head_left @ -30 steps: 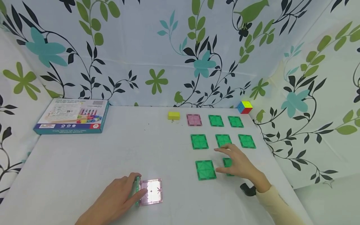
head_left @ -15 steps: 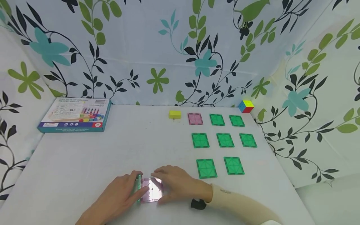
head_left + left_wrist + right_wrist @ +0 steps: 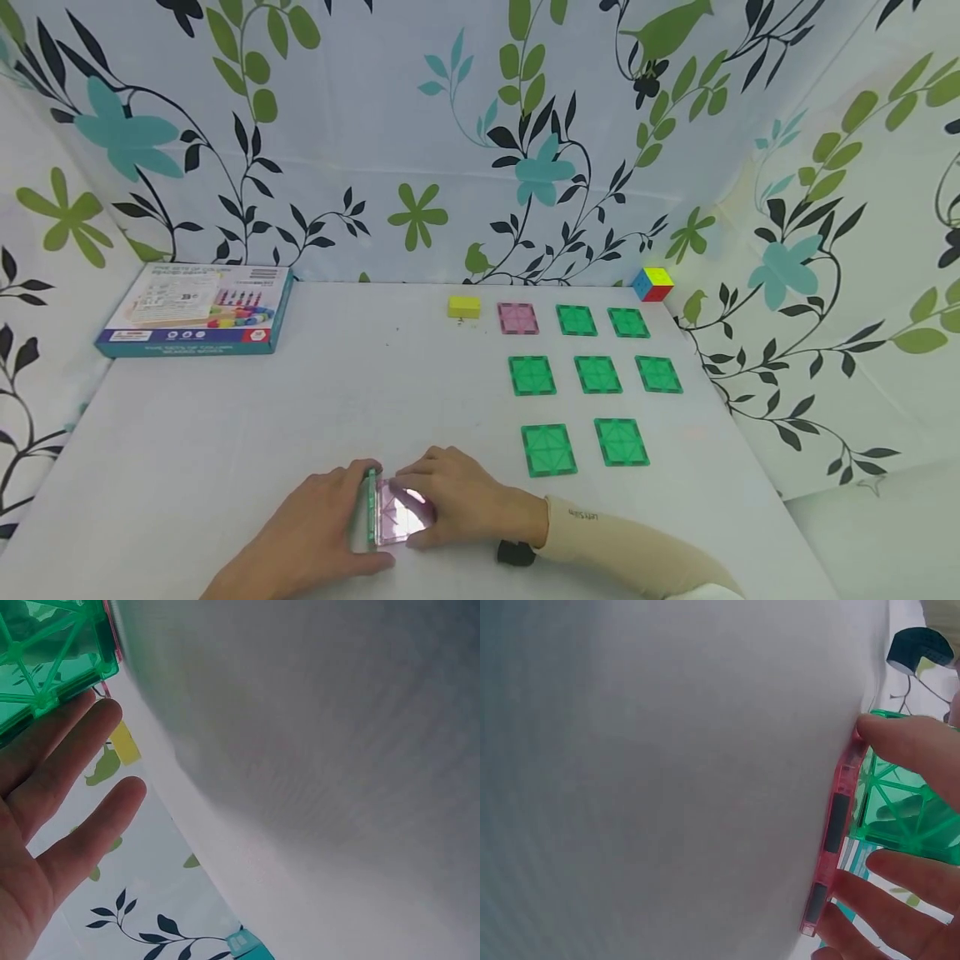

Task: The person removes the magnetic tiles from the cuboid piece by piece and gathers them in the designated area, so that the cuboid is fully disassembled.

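A pink magnetic tile (image 3: 395,518) lies nearly flat, close over the white table, at the front. Along its left edge a green magnetic tile (image 3: 371,508) stands upright. My right hand (image 3: 459,497) grips the pink tile; in the right wrist view its thumb is at one end of the tile's edge (image 3: 832,832) and fingers at the other. My left hand (image 3: 318,521) is beside the green tile, index fingertip at its far top corner and thumb lowered away from it. In the left wrist view its fingers (image 3: 71,761) are extended, near the green tile (image 3: 60,656).
Several green tiles (image 3: 549,450) and one pink tile (image 3: 517,318) lie spaced in rows on the right of the table (image 3: 315,392). At the back are a yellow block (image 3: 463,307) and a colour cube (image 3: 653,284). A flat box (image 3: 195,308) lies at back left.
My right hand has come left from the green tiles on the right, where another green tile now lies fully visible, and taken hold of the pink tile. My left thumb has moved off the pink tile.
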`<state>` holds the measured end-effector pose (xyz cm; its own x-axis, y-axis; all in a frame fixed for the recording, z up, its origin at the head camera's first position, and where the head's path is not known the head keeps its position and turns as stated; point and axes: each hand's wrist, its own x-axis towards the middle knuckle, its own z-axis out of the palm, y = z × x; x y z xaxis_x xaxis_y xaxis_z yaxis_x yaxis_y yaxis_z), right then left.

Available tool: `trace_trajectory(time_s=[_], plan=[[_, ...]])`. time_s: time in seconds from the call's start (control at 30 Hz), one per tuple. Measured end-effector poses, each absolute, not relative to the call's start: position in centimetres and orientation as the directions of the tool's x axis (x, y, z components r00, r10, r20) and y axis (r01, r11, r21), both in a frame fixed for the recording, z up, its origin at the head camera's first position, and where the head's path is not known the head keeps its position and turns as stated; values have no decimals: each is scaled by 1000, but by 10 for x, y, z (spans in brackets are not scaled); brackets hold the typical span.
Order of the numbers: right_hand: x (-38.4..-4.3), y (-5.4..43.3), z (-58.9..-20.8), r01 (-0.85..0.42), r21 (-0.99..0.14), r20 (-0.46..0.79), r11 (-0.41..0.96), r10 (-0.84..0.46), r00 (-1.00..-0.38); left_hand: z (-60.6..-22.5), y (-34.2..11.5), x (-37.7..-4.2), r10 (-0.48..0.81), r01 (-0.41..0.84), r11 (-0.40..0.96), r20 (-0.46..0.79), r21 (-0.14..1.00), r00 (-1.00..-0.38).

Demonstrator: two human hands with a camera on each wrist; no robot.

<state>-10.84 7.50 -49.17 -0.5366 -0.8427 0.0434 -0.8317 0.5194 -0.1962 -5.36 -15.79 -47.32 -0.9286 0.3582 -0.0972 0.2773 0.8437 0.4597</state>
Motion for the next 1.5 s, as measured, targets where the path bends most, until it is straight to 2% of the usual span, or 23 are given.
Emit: trace_trajectory(time_s=[0.23,0.43,0.77,0.93,1.1,1.3,1.5], plan=[[-108,73,-488,-842,-156,70,516,-845,-531,-477,-160,-54,389,345,838,-20,424,-921],[-111,73,-488,-840,-126,64,528,-841,-538,-476,-161,-54,376,326,844,-36,427,-926],[-129,109,-475,-744,-266,57,613,-761,-647,-471,-164,-56,344,285,854,-63,434,-937],[-147,150,-452,-683,-281,103,674,-687,-720,-472,-164,-60,342,249,853,-130,460,-931],[-168,209,-432,-613,-206,97,763,-607,-788,-472,-163,-61,344,244,849,-141,468,-928],[-179,289,-424,-511,-97,0,854,-514,-858,-472,-163,-60,357,262,845,-127,467,-925],[-175,353,-424,-317,-47,-104,947,-320,-942,-473,-164,-60,368,278,843,-117,460,-922]])
